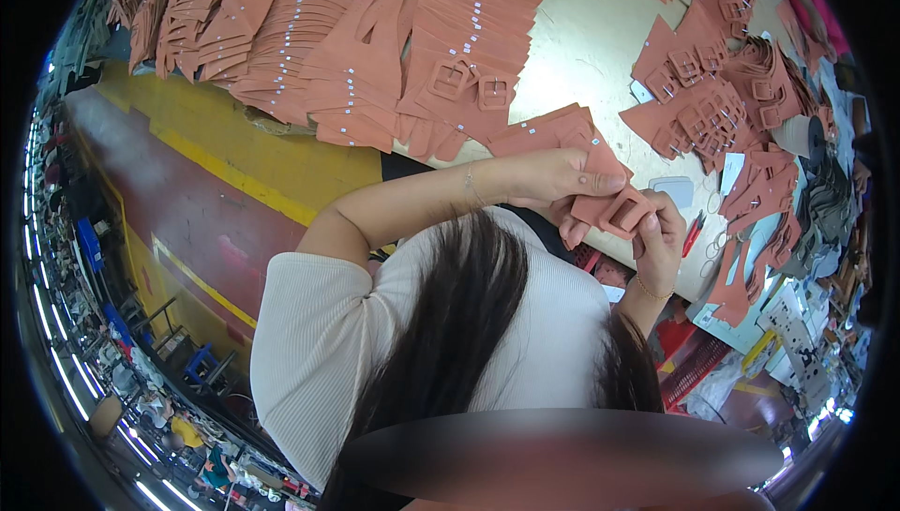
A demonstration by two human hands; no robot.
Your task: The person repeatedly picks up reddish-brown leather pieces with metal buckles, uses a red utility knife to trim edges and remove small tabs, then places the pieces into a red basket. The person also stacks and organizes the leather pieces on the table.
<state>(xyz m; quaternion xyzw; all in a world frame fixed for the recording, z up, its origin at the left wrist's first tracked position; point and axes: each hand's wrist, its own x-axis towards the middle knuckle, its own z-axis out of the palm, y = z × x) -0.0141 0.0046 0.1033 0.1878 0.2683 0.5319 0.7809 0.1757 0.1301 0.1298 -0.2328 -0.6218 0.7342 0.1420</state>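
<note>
In front of my chest I hold a salmon-brown strap piece (594,209) with a covered square buckle (638,203) at its end. My left hand (561,176) is closed on the strap piece, its thumb lying along the top and its fingers underneath. At the buckle's right side, my right hand (662,232) pinches the frame between thumb and fingers. Just beyond my left hand lie more cut pieces (548,128) of the same colour, fanned out on the pale table (562,52).
Long overlapping rows of cut pieces (478,5) cover the table's far left. Pieces with buckles (708,117) are heaped at the right, near a thread cone (797,136). A red pen-like tool (693,234) lies beside my right hand. Below the table edge stands a red basket (694,375).
</note>
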